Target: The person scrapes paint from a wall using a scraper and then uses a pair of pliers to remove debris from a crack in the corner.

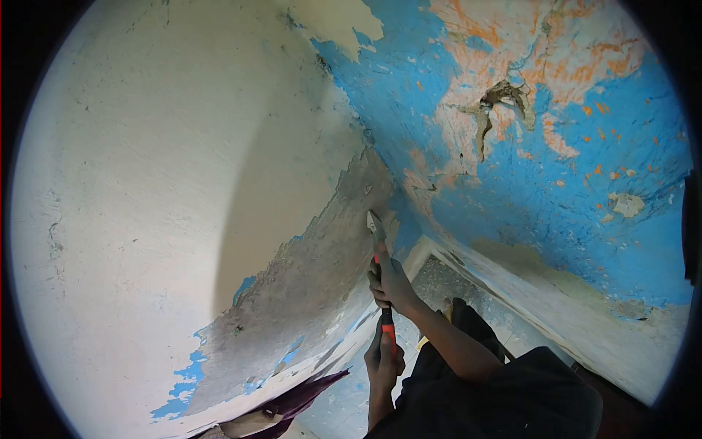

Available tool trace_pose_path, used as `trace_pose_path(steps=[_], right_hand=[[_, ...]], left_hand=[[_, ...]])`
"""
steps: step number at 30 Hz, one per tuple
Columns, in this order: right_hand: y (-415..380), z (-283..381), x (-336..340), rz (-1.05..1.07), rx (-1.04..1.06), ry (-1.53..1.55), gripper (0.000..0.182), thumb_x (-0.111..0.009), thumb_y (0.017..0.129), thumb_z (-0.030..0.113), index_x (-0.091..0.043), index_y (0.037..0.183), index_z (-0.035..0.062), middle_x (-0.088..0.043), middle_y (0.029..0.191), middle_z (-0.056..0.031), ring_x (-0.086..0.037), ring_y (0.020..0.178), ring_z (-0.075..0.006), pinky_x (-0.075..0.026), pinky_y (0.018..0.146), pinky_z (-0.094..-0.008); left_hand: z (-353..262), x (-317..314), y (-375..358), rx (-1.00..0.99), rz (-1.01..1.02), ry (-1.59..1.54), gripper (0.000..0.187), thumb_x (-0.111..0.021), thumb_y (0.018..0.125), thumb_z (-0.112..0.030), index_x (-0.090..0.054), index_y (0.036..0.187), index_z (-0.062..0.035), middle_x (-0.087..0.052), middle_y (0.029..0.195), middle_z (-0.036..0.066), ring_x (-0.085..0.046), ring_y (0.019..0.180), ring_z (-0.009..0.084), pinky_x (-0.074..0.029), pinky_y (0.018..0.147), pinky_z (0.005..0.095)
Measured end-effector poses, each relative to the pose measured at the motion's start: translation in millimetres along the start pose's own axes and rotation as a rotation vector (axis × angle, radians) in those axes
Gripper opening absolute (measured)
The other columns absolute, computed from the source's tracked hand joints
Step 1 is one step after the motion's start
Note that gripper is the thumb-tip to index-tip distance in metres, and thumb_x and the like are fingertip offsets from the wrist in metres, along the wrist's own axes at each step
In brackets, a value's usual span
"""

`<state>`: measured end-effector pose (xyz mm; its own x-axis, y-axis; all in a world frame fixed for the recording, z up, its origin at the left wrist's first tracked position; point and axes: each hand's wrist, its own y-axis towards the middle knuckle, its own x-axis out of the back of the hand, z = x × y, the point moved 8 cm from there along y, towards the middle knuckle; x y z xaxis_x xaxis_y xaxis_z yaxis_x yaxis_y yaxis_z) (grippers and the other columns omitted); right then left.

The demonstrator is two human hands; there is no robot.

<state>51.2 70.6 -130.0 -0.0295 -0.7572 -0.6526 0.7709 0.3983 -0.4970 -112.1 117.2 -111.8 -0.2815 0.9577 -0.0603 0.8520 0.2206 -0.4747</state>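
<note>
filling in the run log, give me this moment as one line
both hands on scraper | right hand high on handle | left hand at red end | scraper blade on cream wall by bare grey patch

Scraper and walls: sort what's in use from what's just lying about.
In use:
scraper, red-and-black handle
right hand, upper grip
left hand, lower grip
bare grey patch at the blade

Lying about:
purple cloth at the wall's foot
debris on the floor
</note>
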Motion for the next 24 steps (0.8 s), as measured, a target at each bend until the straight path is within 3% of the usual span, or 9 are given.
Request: trace_pose_path(steps=[5, 8, 9, 12, 13, 17, 20, 21, 24], right_hand=[[15, 24, 12, -0.019, 0.113, 0.035, 0.058, -0.037, 0.091, 0.071, -0.039, 0.074, 0.0152, -0.026, 0.047, 0.0054, -0.026, 0.031, -0.0075, -0.023, 0.029, -0.026], [-5, 11, -5, 0.036, -0.002, 0.015, 0.058, -0.038, 0.091, 0.07, -0.039, 0.075, 0.0149, -0.026, 0.047, 0.0051, -0.026, 0.031, -0.0077, -0.023, 0.029, -0.0265], [0, 12, -5, 0.048, 0.032, 0.018, 0.057, -0.039, 0.091, 0.07, -0.04, 0.076, 0.0147, -0.027, 0.047, 0.0048, -0.027, 0.031, -0.0081, -0.023, 0.029, -0.0268], [16, 32, 7, 0.009, 0.167, 0.118, 0.057, -0.038, 0.092, 0.069, -0.042, 0.077, 0.0147, -0.028, 0.047, 0.0045, -0.027, 0.031, -0.0087, -0.024, 0.029, -0.027], [13, 24, 5, 0.007, 0.123, 0.104, 0.057, -0.038, 0.092, 0.069, -0.042, 0.078, 0.0147, -0.028, 0.047, 0.0044, -0.027, 0.031, -0.0088, -0.024, 0.028, -0.0272], [8, 18, 0, -0.008, 0.045, 0.047, 0.057, -0.037, 0.092, 0.069, -0.043, 0.079, 0.0147, -0.03, 0.047, 0.0039, -0.028, 0.031, -0.0093, -0.025, 0.028, -0.0278], [18, 16, 11, -0.009, 0.082, 0.08, 0.059, -0.036, 0.09, 0.072, -0.042, 0.078, 0.0143, -0.031, 0.048, 0.0035, -0.03, 0.031, -0.0095, -0.026, 0.029, -0.0276], [18, 17, 9, -0.011, 0.088, 0.052, 0.059, -0.036, 0.09, 0.072, -0.042, 0.078, 0.0143, -0.031, 0.048, 0.0035, -0.03, 0.031, -0.0095, -0.026, 0.029, -0.0275], [12, 19, 3, -0.013, 0.111, -0.004, 0.058, -0.037, 0.091, 0.071, -0.04, 0.075, 0.0147, -0.03, 0.048, 0.0035, -0.03, 0.031, -0.0098, -0.027, 0.031, -0.0273]], left_hand=[[13, 1, 36, 0.028, 0.023, 0.098, 0.06, -0.045, 0.1, -0.045, -0.038, 0.145, -0.0052, -0.043, 0.055, -0.002, -0.037, 0.039, 0.0059, -0.029, 0.036, 0.0223], [-25, -6, 0, 0.038, -0.044, 0.069, 0.046, -0.048, 0.1, -0.045, -0.058, 0.109, -0.0011, -0.044, 0.056, -0.001, -0.039, 0.04, 0.0068, -0.028, 0.038, 0.0234], [-28, -10, 1, -0.005, -0.072, 0.099, 0.054, -0.045, 0.1, -0.046, -0.051, 0.133, -0.0037, -0.044, 0.057, -0.001, -0.038, 0.04, 0.0059, -0.029, 0.036, 0.0227], [-12, -4, 34, 0.049, 0.011, 0.148, 0.054, -0.045, 0.1, -0.045, -0.052, 0.133, -0.0033, -0.043, 0.055, -0.002, -0.037, 0.04, 0.0057, -0.027, 0.037, 0.0228], [-8, 1, 33, 0.012, -0.016, 0.159, 0.056, -0.046, 0.1, -0.045, -0.047, 0.14, -0.0062, -0.042, 0.055, -0.002, -0.037, 0.04, 0.0056, -0.026, 0.037, 0.023], [-16, 4, 3, 0.017, -0.051, 0.089, 0.049, -0.046, 0.1, -0.047, -0.056, 0.119, -0.0033, -0.044, 0.056, -0.001, -0.037, 0.038, 0.0058, -0.027, 0.034, 0.023], [-23, -11, 34, 0.029, 0.052, 0.131, 0.054, -0.045, 0.1, -0.045, -0.049, 0.136, -0.005, -0.042, 0.053, -0.002, -0.036, 0.037, 0.0054, -0.027, 0.034, 0.0221], [-8, 4, 39, 0.027, -0.012, 0.157, 0.053, -0.044, 0.101, -0.045, -0.05, 0.135, -0.0051, -0.041, 0.052, -0.002, -0.035, 0.037, 0.0056, -0.027, 0.033, 0.0224], [-10, 10, 21, -0.03, -0.006, 0.093, 0.046, -0.045, 0.1, -0.046, -0.058, 0.113, -0.0038, -0.042, 0.053, -0.001, -0.036, 0.037, 0.0063, -0.027, 0.034, 0.023]])
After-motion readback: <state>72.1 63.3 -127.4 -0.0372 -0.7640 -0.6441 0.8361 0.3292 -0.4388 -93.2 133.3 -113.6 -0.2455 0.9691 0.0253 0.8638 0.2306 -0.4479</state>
